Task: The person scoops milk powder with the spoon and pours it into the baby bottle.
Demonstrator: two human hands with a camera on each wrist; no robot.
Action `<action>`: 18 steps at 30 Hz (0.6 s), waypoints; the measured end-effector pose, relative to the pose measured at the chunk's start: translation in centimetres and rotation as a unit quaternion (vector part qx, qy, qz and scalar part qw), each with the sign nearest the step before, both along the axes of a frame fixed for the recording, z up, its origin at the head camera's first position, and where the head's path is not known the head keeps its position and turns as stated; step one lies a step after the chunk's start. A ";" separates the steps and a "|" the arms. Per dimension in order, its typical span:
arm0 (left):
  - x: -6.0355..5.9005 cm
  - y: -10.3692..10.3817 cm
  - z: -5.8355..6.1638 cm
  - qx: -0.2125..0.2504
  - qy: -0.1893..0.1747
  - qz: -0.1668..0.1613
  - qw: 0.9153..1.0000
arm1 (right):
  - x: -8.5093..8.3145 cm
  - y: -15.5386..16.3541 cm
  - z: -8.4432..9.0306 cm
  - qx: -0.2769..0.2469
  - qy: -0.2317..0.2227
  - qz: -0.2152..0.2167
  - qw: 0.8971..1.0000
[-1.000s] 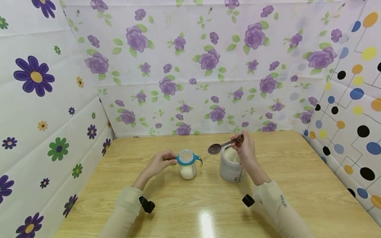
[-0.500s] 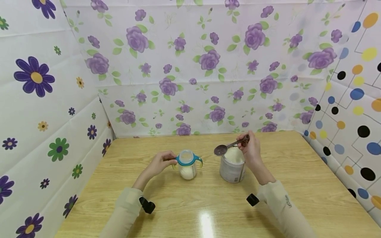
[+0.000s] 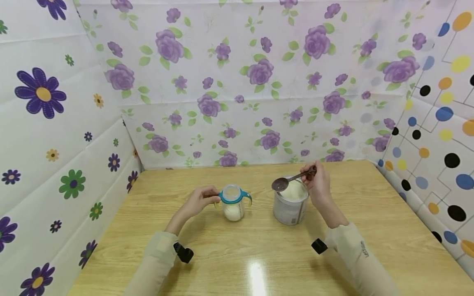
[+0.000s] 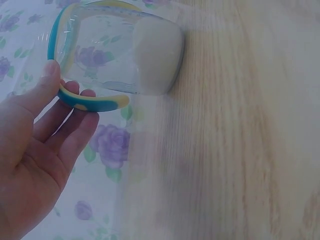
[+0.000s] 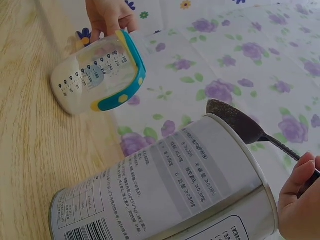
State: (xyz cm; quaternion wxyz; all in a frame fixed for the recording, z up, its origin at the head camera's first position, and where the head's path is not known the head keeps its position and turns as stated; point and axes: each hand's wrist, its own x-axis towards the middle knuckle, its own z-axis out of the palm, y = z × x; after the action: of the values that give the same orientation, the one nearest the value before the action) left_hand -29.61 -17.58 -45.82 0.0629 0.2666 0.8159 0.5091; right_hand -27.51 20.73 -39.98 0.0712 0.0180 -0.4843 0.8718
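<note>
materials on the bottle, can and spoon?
Bottle: glossy, see-through wall; clear plastic or glass, can't tell. Its handles: probably smooth plastic, solid teal and yellow.
Can: likely metal, judging by the thin, rolled top edge; printed outside, satin-looking.
Spoon: dark brown, low sheen; wood or plastic, look leaves it open.

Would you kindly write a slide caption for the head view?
The left hand grips a two-handled bottle while the right hand holds a dark spoon at an open can of pale powder.
</note>
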 end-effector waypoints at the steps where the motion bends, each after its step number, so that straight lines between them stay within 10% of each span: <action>1: 0.0 0.0 0.0 0.001 0.001 0.000 1.000 | 0.0 0.1 0.0 -0.001 0.000 -0.003 1.000; 18: 0.1 0.0 -0.1 0.002 -0.005 0.009 1.000 | -0.3 1.2 -0.1 -0.037 -0.010 -0.039 0.999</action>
State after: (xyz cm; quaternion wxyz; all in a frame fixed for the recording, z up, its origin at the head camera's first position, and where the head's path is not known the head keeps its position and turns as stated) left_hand -29.50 -17.54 -45.90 0.0619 0.2574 0.8171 0.5121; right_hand -27.79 21.94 -40.13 0.1008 -0.0118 -0.4524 0.8860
